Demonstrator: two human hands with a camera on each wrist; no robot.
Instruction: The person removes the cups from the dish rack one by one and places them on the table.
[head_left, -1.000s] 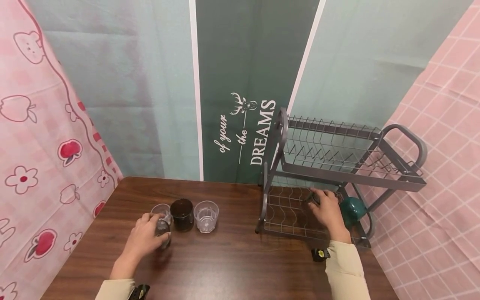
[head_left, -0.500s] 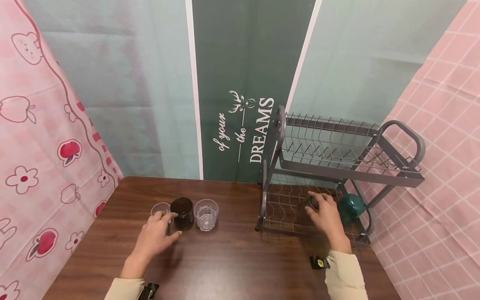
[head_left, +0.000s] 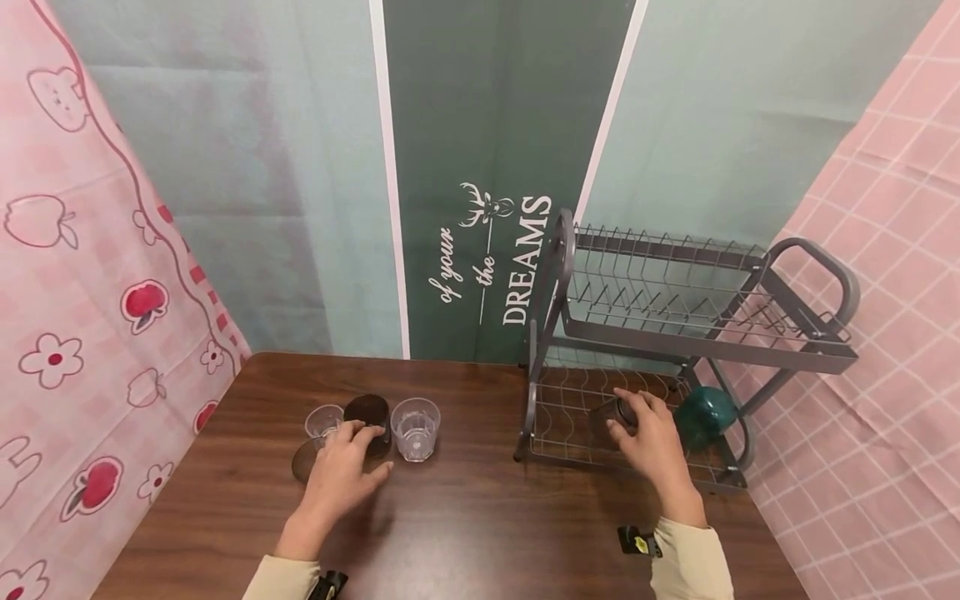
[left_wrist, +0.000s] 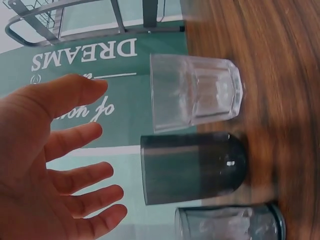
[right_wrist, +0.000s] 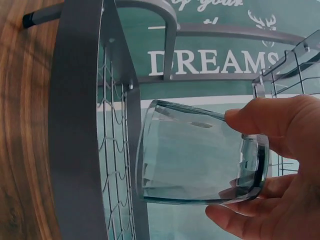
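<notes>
My left hand [head_left: 343, 468] hovers with spread fingers beside a dark tumbler [left_wrist: 192, 167], holding nothing. Behind that hand, partly hidden, stands a smoky grey glass [head_left: 303, 462]. One clear glass [head_left: 416, 429] is to the right of the dark tumbler, another clear glass [head_left: 322, 421] to its left. My right hand [head_left: 654, 442] grips a pale grey-green drinking glass [right_wrist: 192, 155] by its thick base, thumb on one side and fingers on the other. Its mouth points down, close over the wire lower tier of the dish rack [right_wrist: 77, 125].
A teal cup [head_left: 705, 417] sits upside down on the lower tier, to the right of my right hand. The rack's upper tier [head_left: 705, 346] overhangs the back of it. Brown wooden tabletop [head_left: 465, 517] runs between the glasses and the rack; curtains hang behind and at both sides.
My left hand has come off the smoky grey glass and moved right, to the dark tumbler. The right hand has drawn slightly lower over the lower tier, still holding its glass.
</notes>
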